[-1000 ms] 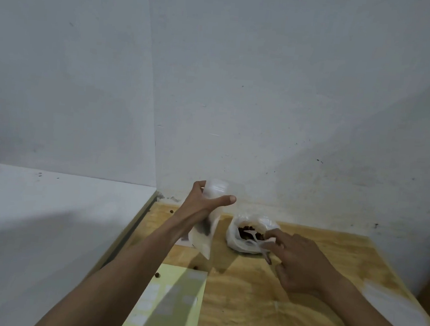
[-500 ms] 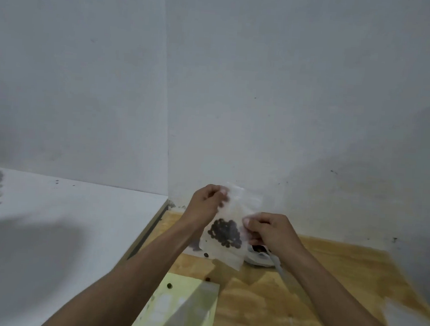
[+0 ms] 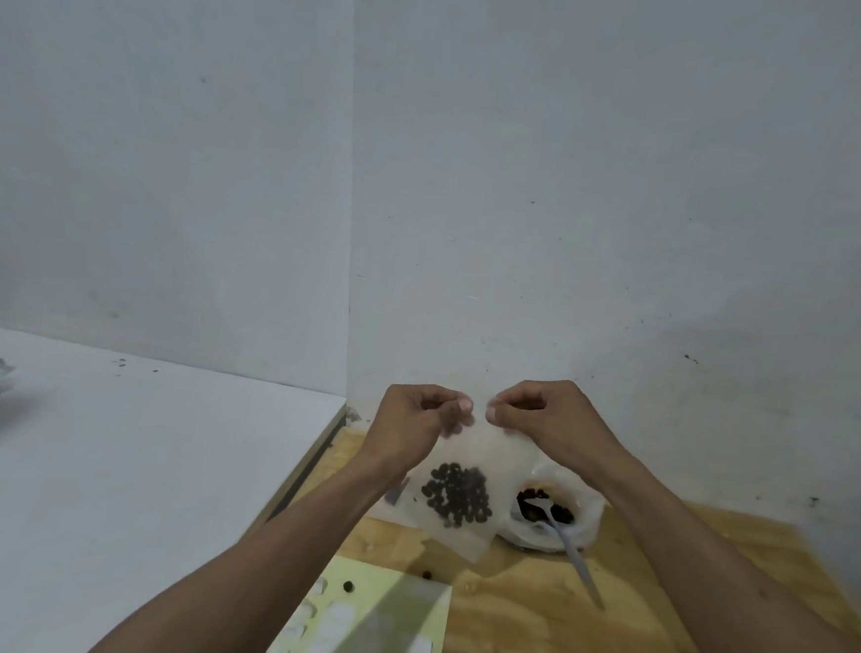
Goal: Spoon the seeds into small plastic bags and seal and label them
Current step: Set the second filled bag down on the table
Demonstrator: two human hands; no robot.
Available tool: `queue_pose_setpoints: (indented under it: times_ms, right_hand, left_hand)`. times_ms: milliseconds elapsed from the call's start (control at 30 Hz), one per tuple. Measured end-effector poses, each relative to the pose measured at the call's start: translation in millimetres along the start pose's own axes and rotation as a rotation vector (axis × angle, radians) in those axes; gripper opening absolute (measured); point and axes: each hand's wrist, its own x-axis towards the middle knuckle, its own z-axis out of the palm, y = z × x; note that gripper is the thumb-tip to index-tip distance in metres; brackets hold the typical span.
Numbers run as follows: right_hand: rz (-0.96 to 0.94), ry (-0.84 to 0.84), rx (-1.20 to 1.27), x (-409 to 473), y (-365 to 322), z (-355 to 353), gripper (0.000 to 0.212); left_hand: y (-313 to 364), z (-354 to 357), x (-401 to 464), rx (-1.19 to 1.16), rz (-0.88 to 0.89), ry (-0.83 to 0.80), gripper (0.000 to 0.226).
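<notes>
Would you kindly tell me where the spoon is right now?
In the head view, the spoon rests in the open seed bag on the wooden table, right of the held small bag, handle pointing toward the person.

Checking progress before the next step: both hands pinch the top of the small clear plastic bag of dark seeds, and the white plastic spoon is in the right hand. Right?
Not quite. The head view shows the white plastic spoon resting in the open white bag of seeds on the wooden table, held by neither hand. The left hand and right hand do pinch the top of the small clear plastic bag of dark seeds.
</notes>
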Motion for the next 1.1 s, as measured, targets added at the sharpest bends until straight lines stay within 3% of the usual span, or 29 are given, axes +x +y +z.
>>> queue_pose_setpoints:
  times_ms: [333, 567, 767, 1100]
  right_hand:
    - [-0.016, -0.009, -0.041, 15.6, 0.4, 22.7, 0.010]
    - [-0.031, -0.068, -0.149, 20.6, 3.0, 43.3, 0.036]
    - [-0.006, -0.127, -0.101, 16.1, 6.5, 32.2, 0.021]
    - [0.047, 0.058, -0.041, 8.2, 9.5, 19.1, 0.036]
  left_hand:
    - [-1.6, -11.9, 8.2, 0.034, -0.027, 0.026, 0.012]
    - [-4.1, -19.1, 8.6, 0.028, -0.097, 0.086, 0.010]
    - [-2.7, -32.2, 11.9, 0.019, -0.139, 0.169, 0.007]
    - [10.1, -27.5, 22.8, 0.017, -0.137, 0.241, 0.011]
